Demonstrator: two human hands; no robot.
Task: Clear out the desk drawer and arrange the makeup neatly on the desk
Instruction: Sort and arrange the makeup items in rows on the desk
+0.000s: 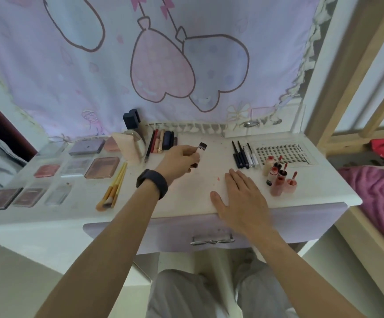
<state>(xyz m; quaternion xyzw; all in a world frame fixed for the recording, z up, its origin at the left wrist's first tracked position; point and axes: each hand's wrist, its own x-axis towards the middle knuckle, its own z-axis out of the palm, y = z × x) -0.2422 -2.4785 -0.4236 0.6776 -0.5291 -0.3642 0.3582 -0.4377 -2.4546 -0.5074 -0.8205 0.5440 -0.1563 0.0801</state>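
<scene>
From the head camera, a person is sitting at a white desk (209, 161) and looking down along both forearms.

The left hand (179, 159), with a dark watch (152, 183) on its wrist, is hovering over the middle of the desk. Its fingers are curling round a small tube (202, 147), whose black patterned cap is sticking up past the fingertips and pointing toward the back of the desk.

The right hand (241, 193) is lying palm down on the desktop near the front edge. Its fingers are stretching out straight and holding nothing.

The lilac drawer (301, 223) is sitting under the front edge of the desk with its metal handle (212, 239) facing the person. Its inside is not showing.

Makeup is lying in groups across the desk:
- Flat palettes (102, 167) are lying in rows on the left side.
- A few yellow-handled brushes (114, 187) are lying together just to the right of the palettes.
- A row of pencils and lipsticks (162, 141) is lying side by side at the back, just beyond the left hand.
- Black eyeliner pens (241, 154) are lying side by side beyond the right hand.
- A tray of false lashes (282, 153) is lying to the right of the pens.
- Small pink and red gloss bottles (278, 175) are standing bunched together just in front of the tray.

A curtain (140, 65) printed with heart balloons is hanging behind the desk.
</scene>
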